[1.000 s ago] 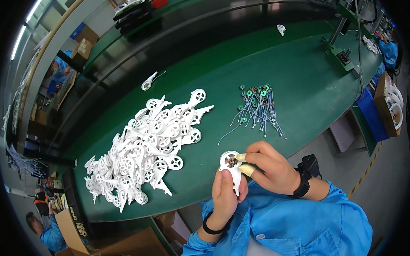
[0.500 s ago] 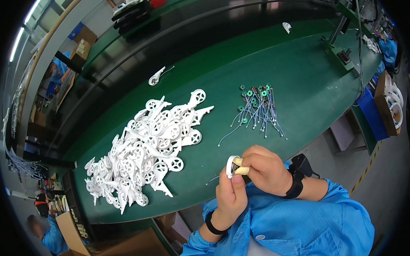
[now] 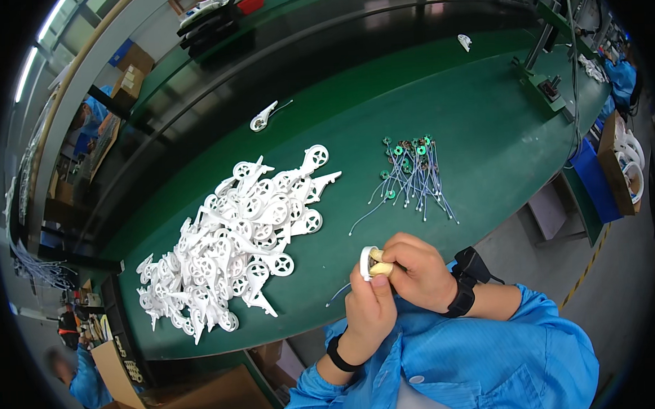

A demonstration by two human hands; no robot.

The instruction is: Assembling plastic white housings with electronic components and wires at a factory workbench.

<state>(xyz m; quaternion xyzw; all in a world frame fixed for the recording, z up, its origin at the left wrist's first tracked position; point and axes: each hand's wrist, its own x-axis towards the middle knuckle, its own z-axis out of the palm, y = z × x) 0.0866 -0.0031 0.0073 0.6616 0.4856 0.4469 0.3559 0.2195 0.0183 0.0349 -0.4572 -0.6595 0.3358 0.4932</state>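
Close to the bench's front edge, my left hand (image 3: 369,308) grips a white plastic part (image 3: 366,263) with a round rim. A thin wire (image 3: 336,296) trails beside that hand. My right hand (image 3: 421,275), with pale yellow finger cots on its fingertips, is closed at the part's open side and presses into it. What lies under those fingertips is mostly hidden. To the left is a large heap of similar white parts (image 3: 221,244), each with a round spoked end and a pointed tail. Beyond my hands lies a bunch of green discs with thin wires (image 3: 413,169).
A white part with a wire (image 3: 263,118) and another white piece (image 3: 465,42) lie on the far green strip. A green metal fixture (image 3: 543,89) stands at the right. Cardboard boxes (image 3: 117,378) sit at lower left. Other people in blue work nearby.
Both white pieces on the far strip have shifted to the right. My hands have barely moved; the held part is turned slightly, with my right fingers still pressed into it.
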